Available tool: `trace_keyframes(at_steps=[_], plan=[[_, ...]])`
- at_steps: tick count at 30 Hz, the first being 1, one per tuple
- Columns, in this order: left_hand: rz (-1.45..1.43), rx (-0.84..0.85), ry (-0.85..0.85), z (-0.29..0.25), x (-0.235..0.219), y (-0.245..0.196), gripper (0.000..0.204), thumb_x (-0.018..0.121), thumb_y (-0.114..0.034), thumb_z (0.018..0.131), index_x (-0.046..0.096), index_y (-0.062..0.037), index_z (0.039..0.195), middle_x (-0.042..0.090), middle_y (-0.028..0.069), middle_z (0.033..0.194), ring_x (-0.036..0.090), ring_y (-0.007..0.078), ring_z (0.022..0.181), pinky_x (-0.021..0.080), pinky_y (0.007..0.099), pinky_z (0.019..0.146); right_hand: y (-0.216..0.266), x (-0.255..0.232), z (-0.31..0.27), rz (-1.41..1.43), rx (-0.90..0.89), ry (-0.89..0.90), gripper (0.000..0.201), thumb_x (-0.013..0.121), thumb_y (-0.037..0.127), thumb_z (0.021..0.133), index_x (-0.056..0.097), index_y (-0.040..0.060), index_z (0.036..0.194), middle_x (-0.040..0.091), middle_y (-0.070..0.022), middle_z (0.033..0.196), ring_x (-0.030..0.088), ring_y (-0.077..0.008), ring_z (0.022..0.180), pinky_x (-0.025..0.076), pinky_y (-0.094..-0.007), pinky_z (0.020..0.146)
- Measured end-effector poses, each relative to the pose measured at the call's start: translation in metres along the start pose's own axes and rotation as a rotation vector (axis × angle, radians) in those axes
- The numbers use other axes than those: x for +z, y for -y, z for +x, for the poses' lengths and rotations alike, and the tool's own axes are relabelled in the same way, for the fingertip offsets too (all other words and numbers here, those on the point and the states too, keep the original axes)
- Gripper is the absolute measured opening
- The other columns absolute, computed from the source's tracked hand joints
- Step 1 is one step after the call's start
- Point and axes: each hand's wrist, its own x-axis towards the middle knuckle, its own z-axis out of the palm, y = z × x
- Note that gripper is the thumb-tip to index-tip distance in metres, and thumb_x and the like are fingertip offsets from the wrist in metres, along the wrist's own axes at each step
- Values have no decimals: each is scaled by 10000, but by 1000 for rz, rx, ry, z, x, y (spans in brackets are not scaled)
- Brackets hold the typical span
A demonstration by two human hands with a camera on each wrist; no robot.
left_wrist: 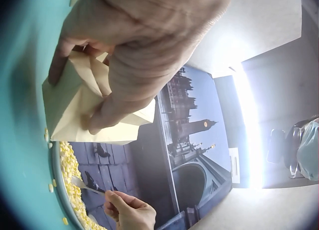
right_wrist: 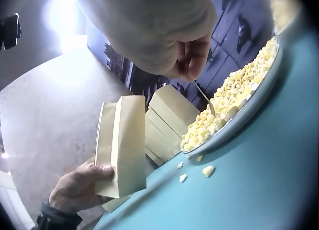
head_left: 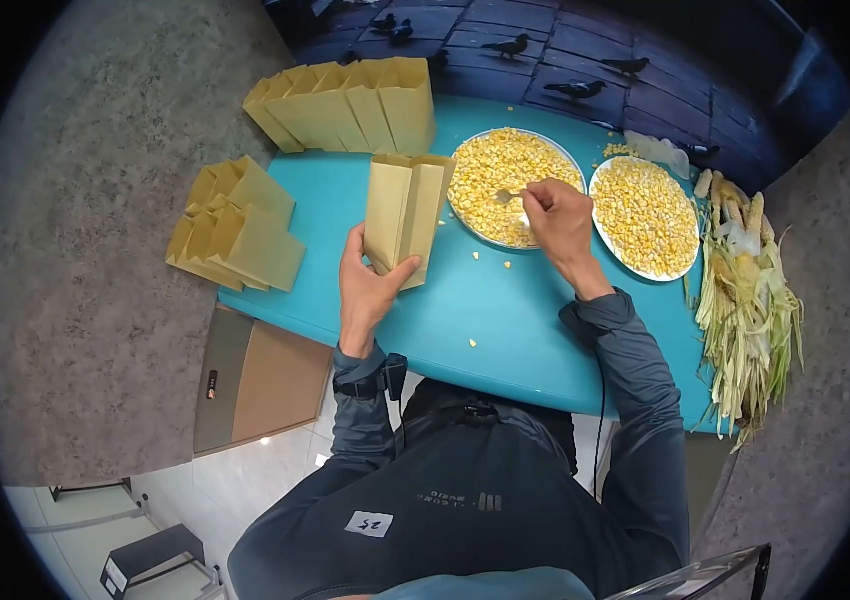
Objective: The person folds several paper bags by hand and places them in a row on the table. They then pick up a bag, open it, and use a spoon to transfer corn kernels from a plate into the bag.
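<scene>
My left hand (head_left: 370, 290) grips the lower part of a tan paper bag (head_left: 388, 210), thumb on one side and fingers round the other. The bag stands upright just left of a round plate (right_wrist: 251, 110) heaped with yellow corn kernels (head_left: 515, 155). Over that plate, my right hand (head_left: 560, 222) pinches the handle of a small metal spoon (head_left: 507, 196). In the right wrist view, the spoon's tip (right_wrist: 213, 110) meets the kernels. The left wrist view also shows the spoon (left_wrist: 79, 183) at the heap, with the bag (left_wrist: 75, 110) held nearby.
More paper bags stand in a row (head_left: 345, 110) at the back left and in a cluster (head_left: 245, 230) at the left edge. A second plate of kernels (head_left: 645, 220) is on the right, beside corn cobs with husks (head_left: 745, 290). Stray kernels (head_left: 473, 343) dot the teal table (head_left: 525, 340).
</scene>
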Motion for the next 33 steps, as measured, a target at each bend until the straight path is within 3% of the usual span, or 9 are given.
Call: trace_keyframes(at_steps=[3, 6, 13, 15, 17, 21, 23, 27, 33], plan=[[-2, -11, -2, 0, -4, 4, 750, 931, -41, 803, 529, 23, 1433, 654, 157, 1336, 697, 241, 1199, 649, 391, 984, 15, -6, -2, 42, 65, -31, 70, 798, 54, 925, 773, -10, 938, 770, -137, 862, 752, -221, 714, 568, -337, 635], [10, 11, 2, 2, -1, 13, 755, 932, -46, 805, 528, 20, 1440, 658, 152, 1327, 696, 237, 1199, 647, 383, 970, 34, -11, -15, 110, -51, -43, 61, 808, 22, 908, 764, -9, 937, 755, -127, 840, 743, -219, 712, 558, -329, 623], [-8, 5, 34, -3, 11, -4, 758, 933, -52, 802, 536, 16, 1444, 663, 151, 1326, 692, 233, 1199, 636, 370, 957, 11, 0, -23, 30, -94, -19, 36, 779, 28, 917, 765, -5, 918, 743, -143, 828, 731, -265, 720, 549, -362, 636], [13, 15, 16, -3, 1, -3, 760, 934, -54, 800, 537, 16, 1445, 662, 154, 1333, 691, 233, 1201, 637, 369, 957, 11, -5, -17, 63, -40, -17, 46, 784, 45, 910, 783, 0, 924, 764, -132, 810, 745, -244, 710, 561, -353, 640], [-5, 15, 22, -4, 4, 2, 758, 940, -62, 797, 543, 16, 1439, 663, 156, 1333, 690, 233, 1201, 632, 372, 961, 7, -21, -10, 101, 200, -64, 83, 794, 72, 892, 807, 4, 937, 793, -126, 806, 763, -211, 701, 586, -334, 664], [11, 12, 16, -2, 1, 6, 762, 942, -67, 794, 541, 17, 1437, 667, 155, 1332, 693, 235, 1202, 626, 379, 967, -24, -49, 6, -39, 264, -127, 133, 812, 114, 868, 825, 8, 948, 806, -117, 790, 777, -179, 705, 607, -316, 692], [-23, 2, 16, -2, 2, 10, 764, 946, -72, 790, 544, 15, 1434, 671, 155, 1338, 695, 237, 1202, 621, 383, 968, -34, -56, 6, -117, 406, -15, 165, 813, 138, 853, 828, 1, 944, 807, -117, 786, 784, -176, 714, 616, -317, 713], [84, 33, 24, 0, 6, 11, 777, 944, -65, 789, 533, 11, 1444, 670, 158, 1347, 698, 242, 1206, 620, 387, 990, -28, -27, 7, 128, 647, -42, 142, 819, 78, 846, 806, -52, 902, 792, -127, 758, 803, -180, 710, 632, -293, 644], [-14, 0, 56, -7, 12, 6, 774, 939, -46, 786, 535, 0, 1444, 667, 155, 1349, 683, 244, 1235, 614, 400, 1042, -33, 8, 11, 437, 743, -75, 128, 782, 2, 913, 766, -104, 983, 797, -153, 859, 801, -191, 724, 664, -289, 655]])
